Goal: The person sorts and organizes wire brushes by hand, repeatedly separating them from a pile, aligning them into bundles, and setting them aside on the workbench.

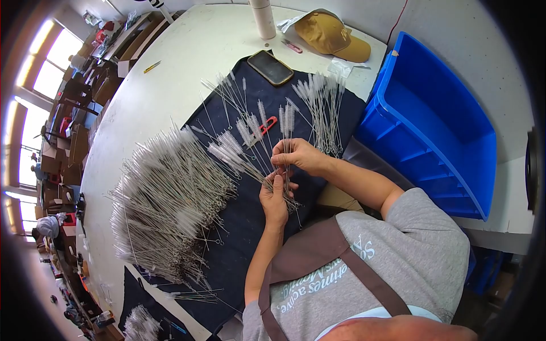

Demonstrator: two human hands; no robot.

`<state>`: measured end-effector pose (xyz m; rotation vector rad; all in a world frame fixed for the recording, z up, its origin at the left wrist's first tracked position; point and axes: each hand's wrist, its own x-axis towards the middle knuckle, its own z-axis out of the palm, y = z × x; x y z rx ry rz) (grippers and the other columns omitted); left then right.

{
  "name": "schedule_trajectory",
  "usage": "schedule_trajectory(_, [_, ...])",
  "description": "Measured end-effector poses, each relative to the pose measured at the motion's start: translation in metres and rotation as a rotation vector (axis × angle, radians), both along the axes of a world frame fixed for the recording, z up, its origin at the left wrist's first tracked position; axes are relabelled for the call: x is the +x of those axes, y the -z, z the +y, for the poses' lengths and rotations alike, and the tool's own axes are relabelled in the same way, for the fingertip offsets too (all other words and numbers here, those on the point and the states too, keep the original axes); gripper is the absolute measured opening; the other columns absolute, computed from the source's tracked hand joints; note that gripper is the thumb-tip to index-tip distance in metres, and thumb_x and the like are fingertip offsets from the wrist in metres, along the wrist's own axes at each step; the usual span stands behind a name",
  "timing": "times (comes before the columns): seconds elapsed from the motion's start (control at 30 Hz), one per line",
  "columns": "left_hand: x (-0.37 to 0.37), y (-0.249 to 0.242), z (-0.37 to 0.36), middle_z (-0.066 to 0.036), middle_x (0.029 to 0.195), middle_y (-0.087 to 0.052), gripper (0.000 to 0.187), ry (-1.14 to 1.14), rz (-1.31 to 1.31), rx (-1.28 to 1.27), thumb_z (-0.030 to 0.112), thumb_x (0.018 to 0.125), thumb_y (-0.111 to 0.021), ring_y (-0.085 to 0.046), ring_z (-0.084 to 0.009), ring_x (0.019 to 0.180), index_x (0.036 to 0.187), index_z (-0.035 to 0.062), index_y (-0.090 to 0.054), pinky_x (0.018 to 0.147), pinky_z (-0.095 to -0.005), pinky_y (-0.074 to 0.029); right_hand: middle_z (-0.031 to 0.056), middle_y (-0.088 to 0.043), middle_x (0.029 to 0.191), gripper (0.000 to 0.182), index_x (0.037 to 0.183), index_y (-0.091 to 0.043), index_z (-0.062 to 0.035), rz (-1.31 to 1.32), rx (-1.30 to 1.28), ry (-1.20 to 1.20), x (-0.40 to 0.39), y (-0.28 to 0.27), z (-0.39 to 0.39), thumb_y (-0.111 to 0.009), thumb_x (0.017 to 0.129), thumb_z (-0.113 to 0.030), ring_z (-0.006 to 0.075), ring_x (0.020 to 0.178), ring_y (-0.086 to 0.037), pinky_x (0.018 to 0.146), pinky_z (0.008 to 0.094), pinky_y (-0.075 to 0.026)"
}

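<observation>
My left hand is wrapped round a bundle of thin wire brushes, whose white bristle ends fan toward the upper left. Just above it, my right hand pinches the wire stems of a few upright brushes. Both hands are close together over a dark cloth. Behind them lie loose brushes and a red-handled tool. A large heap of similar brushes spreads to the left, and a smaller group lies at the upper right.
A phone rests on the cloth's far end. Beyond it on the white table are a bottle and a tan cap. A blue bin stands at right. More brushes lie at lower left.
</observation>
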<state>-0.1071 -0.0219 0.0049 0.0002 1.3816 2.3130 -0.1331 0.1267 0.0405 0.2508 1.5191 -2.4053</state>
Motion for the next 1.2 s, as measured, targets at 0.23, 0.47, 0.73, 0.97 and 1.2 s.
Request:
schedule_trajectory(0.23, [-0.002, 0.001, -0.005, -0.014, 0.095, -0.061, 0.025, -0.014, -0.036, -0.001, 0.019, 0.09, -0.05, -0.059, -0.0121, 0.061, 0.106, -0.0005, -0.05, 0.046, -0.0177, -0.043, 0.0031, -0.06, 0.079, 0.017, 0.089, -0.057, -0.0062, 0.12, 0.067, 0.187, -0.048, -0.006, 0.016, -0.065, 0.079, -0.017, 0.0097, 0.071, -0.055, 0.065, 0.0238, -0.044])
schedule_trajectory(0.47, [-0.005, 0.001, -0.013, -0.014, 0.096, -0.062, 0.022, -0.063, -0.086, 0.026, 0.016, 0.087, -0.055, -0.06, -0.0126, 0.062, 0.104, 0.001, -0.052, 0.045, -0.018, -0.044, 0.0021, -0.061, 0.078, 0.023, 0.092, -0.057, -0.0037, 0.111, 0.087, 0.288, -0.185, -0.07, 0.045, -0.065, 0.08, -0.023, 0.0075, 0.064, -0.055, 0.053, 0.0201, -0.043])
schedule_trajectory(0.73, [-0.016, -0.004, -0.01, -0.013, 0.095, -0.062, 0.023, -0.066, -0.107, 0.085, 0.013, 0.085, -0.058, -0.061, -0.0138, 0.062, 0.104, 0.0015, -0.052, 0.045, -0.0184, -0.046, 0.0079, -0.062, 0.092, 0.029, 0.108, -0.053, -0.0019, 0.03, 0.516, 0.108, -0.133, -0.011, 0.071, -0.044, 0.08, -0.005, 0.0116, 0.076, -0.059, 0.057, 0.0243, -0.046])
schedule_trajectory(0.97, [-0.017, -0.004, 0.01, -0.01, 0.094, -0.063, 0.024, 0.046, -0.124, 0.131, 0.017, 0.084, -0.06, -0.06, -0.013, 0.063, 0.101, 0.0006, -0.055, 0.047, -0.0185, -0.043, 0.0102, -0.057, 0.107, 0.045, 0.12, -0.046, 0.0005, 0.114, 0.108, -0.199, 0.001, -0.007, 0.034, -0.056, 0.078, -0.012, 0.0141, 0.094, -0.055, 0.078, 0.0249, -0.045])
schedule_trajectory(1.2, [-0.013, -0.003, 0.014, -0.003, 0.084, -0.061, 0.021, 0.054, -0.082, 0.136, 0.02, 0.082, -0.063, -0.058, -0.0125, 0.062, 0.095, 0.0037, -0.058, 0.047, -0.0189, -0.039, 0.0087, -0.059, 0.095, 0.045, 0.11, -0.053, 0.0018, 0.009, 0.127, -0.147, -0.005, -0.024, -0.003, -0.069, 0.075, -0.022, 0.0122, 0.082, -0.057, 0.072, 0.0254, -0.047])
